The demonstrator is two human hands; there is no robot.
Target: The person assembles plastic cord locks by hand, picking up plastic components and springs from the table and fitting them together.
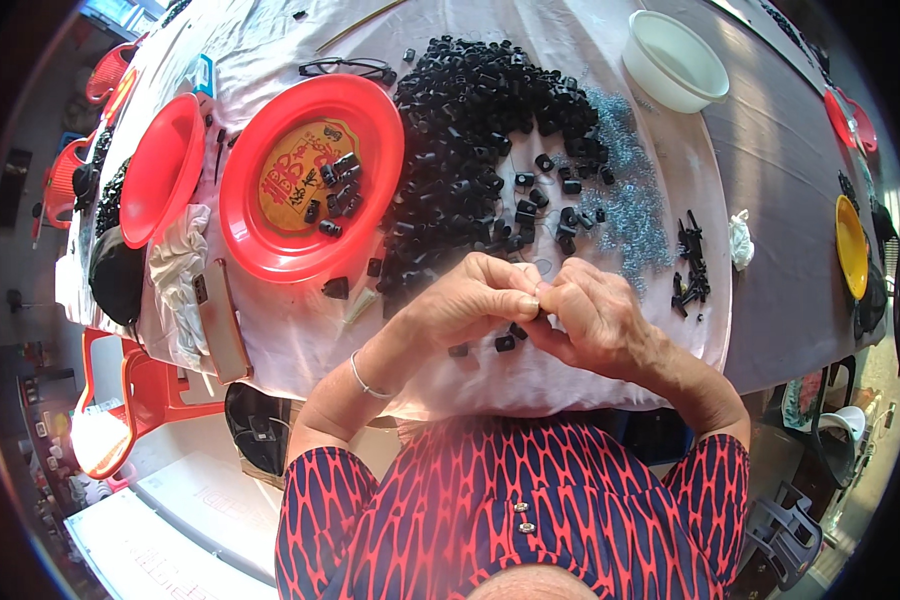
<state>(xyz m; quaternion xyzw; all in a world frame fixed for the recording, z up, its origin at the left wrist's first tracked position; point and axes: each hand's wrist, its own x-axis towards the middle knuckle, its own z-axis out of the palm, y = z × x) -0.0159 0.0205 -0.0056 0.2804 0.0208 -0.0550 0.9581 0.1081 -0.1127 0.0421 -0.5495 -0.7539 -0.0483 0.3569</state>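
Observation:
My left hand point(473, 298) and my right hand point(592, 308) meet over the near part of the table, both closed, thumbs and fingertips pinched together. Something small and dark shows between the fingertips, too covered to name. Just beyond my hands spreads a large heap of small black plastic parts point(450, 130), with loose black pieces point(538, 197) scattered on its near right side. Along the heap's right edge lies a pile of tiny silvery-blue metal pieces, perhaps springs point(630, 200). A few black parts lie under and beside my wrists.
Left of the heap stands a red basin point(240, 215) with several black parts inside; another red basin point(160, 170) tilts beyond it. Glasses point(348, 69) lie behind. At right are slim black pieces point(690, 262), crumpled white tissue point(741, 240) and a white tub point(670, 75).

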